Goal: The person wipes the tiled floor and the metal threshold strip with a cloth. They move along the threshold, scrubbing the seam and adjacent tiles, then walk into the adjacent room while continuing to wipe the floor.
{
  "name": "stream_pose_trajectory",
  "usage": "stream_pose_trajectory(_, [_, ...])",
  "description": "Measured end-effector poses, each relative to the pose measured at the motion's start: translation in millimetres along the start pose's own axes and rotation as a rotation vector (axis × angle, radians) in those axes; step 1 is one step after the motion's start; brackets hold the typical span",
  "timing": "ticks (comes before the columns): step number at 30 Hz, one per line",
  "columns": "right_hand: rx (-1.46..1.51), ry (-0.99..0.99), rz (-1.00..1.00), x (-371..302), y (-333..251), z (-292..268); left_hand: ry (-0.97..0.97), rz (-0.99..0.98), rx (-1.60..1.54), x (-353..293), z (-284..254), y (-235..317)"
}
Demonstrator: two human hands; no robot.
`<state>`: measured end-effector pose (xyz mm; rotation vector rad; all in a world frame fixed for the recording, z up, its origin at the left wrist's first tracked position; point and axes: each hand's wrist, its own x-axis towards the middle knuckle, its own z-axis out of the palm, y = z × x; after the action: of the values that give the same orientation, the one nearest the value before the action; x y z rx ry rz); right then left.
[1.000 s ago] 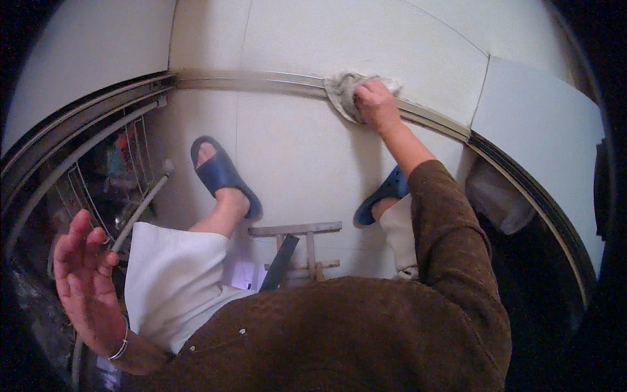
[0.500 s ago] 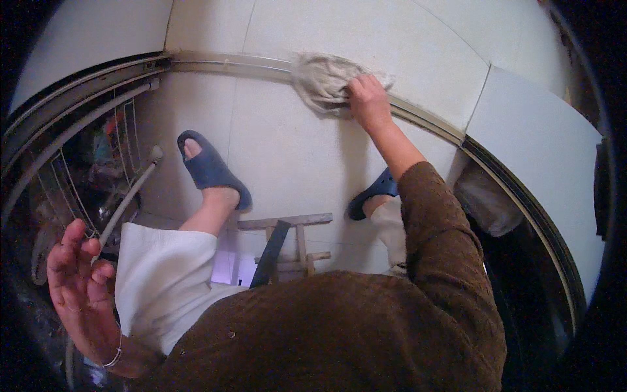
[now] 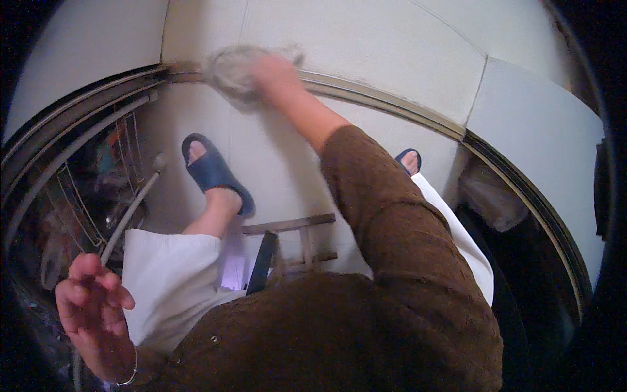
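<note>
Floor rail [image 3: 385, 99]: crosses the pale floor [image 3: 294, 144].
Cloth [image 3: 225, 73]: greyish, lies over the rail's left part, lapping past both its edges.
Right hand [image 3: 277, 77]: at the rail, motion-blurred; grip bunched on the cloth.
Left hand [image 3: 96, 310]: well apart from the rail, on its near side; grip loosely curled, fingers spread.
Sandals [image 3: 217, 175]: 2, blue, near side of the rail.
Wooden frame [image 3: 290, 224]: same side, farther from the rail than the sandals.

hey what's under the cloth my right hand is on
The cloth lies across the metal track, which shows on both sides of it, with pale floor around. Whatever is directly beneath is hidden by the blurred cloth and your right hand.
</note>
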<state>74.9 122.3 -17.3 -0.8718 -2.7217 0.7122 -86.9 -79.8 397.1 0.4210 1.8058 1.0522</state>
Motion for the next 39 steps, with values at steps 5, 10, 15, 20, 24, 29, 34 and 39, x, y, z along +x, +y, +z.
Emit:
stream_pose_trajectory(5, [-0.066,0.220,-0.013,-121.0,103.9,-75.0,0.022,0.055,0.047,-11.0,7.7,-13.9])
stream_pose_trajectory(10, [-0.240,0.088,0.189,-173.5,139.8,-117.8,-0.011,0.026,0.011,-17.7,4.6,-9.1])
stream_pose_trajectory(15, [-0.043,0.197,-0.004,-113.9,64.5,-70.5,0.030,0.038,-0.065,-32.3,-5.9,4.4])
stream_pose_trajectory(20, [0.171,0.149,-0.192,11.2,-31.2,14.7,0.005,0.008,-0.146,-14.7,-6.2,8.5])
stream_pose_trajectory(24, [-0.026,-0.128,-0.108,100.5,-116.5,65.9,0.025,-0.018,-0.124,-4.3,-20.0,6.4])
stream_pose_trajectory(29, [0.079,-0.009,-0.197,45.4,-47.4,34.8,-0.028,-0.012,-0.134,-8.7,-39.7,-1.5])
stream_pose_trajectory(34, [-0.135,-0.052,-0.007,-79.5,59.4,-60.8,0.015,0.055,-0.282,-27.9,-47.1,-12.6])
stream_pose_trajectory(39, [-0.608,-0.672,0.438,-175.7,160.4,-178.9,-0.043,0.080,-0.230,-19.6,-47.6,-19.5])
